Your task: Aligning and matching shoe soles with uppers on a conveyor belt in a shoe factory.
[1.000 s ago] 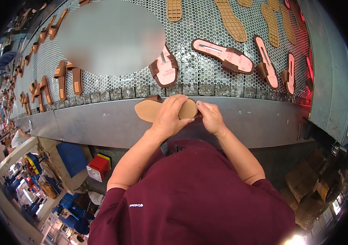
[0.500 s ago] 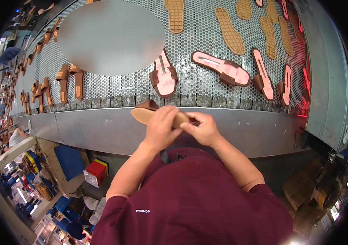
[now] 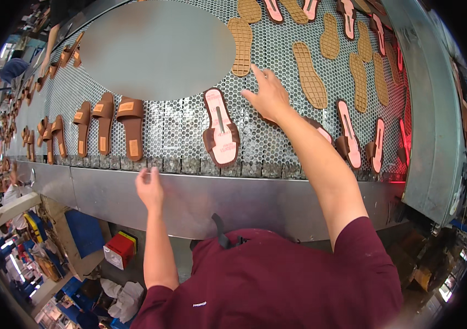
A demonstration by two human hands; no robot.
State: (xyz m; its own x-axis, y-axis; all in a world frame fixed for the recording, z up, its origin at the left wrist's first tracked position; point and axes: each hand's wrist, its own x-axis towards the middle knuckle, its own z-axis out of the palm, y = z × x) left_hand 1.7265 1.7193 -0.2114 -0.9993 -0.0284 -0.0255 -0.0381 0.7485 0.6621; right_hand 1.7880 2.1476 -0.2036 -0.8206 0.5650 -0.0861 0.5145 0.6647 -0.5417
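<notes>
My right hand (image 3: 269, 97) reaches over the mesh conveyor belt (image 3: 181, 123), fingers spread and holding nothing. Its fingertips are close to a tan gridded outsole (image 3: 241, 46). My left hand (image 3: 150, 188) is low over the belt's near metal edge, fingers raised and apart, also holding nothing. Between the hands lies a sandal upper (image 3: 222, 143) with a pink insole board and a brown strap. A brown slide sandal (image 3: 130, 131) lies just beyond my left hand. Another pink-lined upper (image 3: 321, 131) is partly hidden by my right forearm.
More brown slides (image 3: 103, 126) lie along the belt's left. Tan outsoles (image 3: 310, 77) and pink-lined uppers (image 3: 348, 134) are scattered at right, beside a grey metal housing (image 3: 436, 109) with red light. A metal ledge (image 3: 233, 197) borders the belt. A blurred oval hides its middle.
My hands no longer hold the sandal; they have parted, the right going far and right, the left leftward. A third brown slide shows beside the two at left.
</notes>
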